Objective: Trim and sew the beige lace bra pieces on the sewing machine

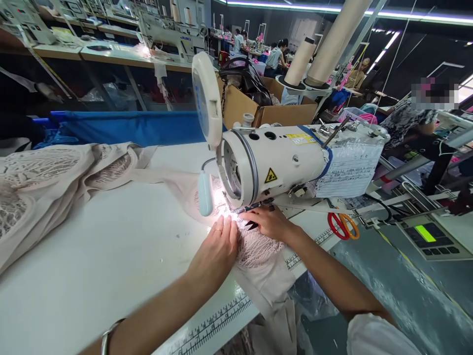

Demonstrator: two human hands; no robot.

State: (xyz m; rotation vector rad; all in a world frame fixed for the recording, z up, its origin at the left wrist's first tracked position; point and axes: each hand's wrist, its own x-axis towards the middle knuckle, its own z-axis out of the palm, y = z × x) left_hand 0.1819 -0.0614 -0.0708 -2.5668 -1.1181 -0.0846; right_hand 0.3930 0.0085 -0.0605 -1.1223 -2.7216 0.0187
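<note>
A white industrial sewing machine (281, 162) stands on a white table (111, 256). Under its needle, lit by a small lamp, lies a piece of pale pink lace fabric (258, 256) that hangs over the table's front edge. My left hand (218, 249) lies flat on the fabric just left of the needle, fingers together and pointing toward it. My right hand (271, 222) rests on the fabric right of the needle, with dark thread snips (252, 225) showing at its fingertips.
More pink lace garments (48, 177) are heaped at the table's left. Red and orange scissors (343, 226) lie right of the machine, near a control panel (428, 236). Thread cones (301, 61), a cardboard box (258, 111) and other workers sit beyond.
</note>
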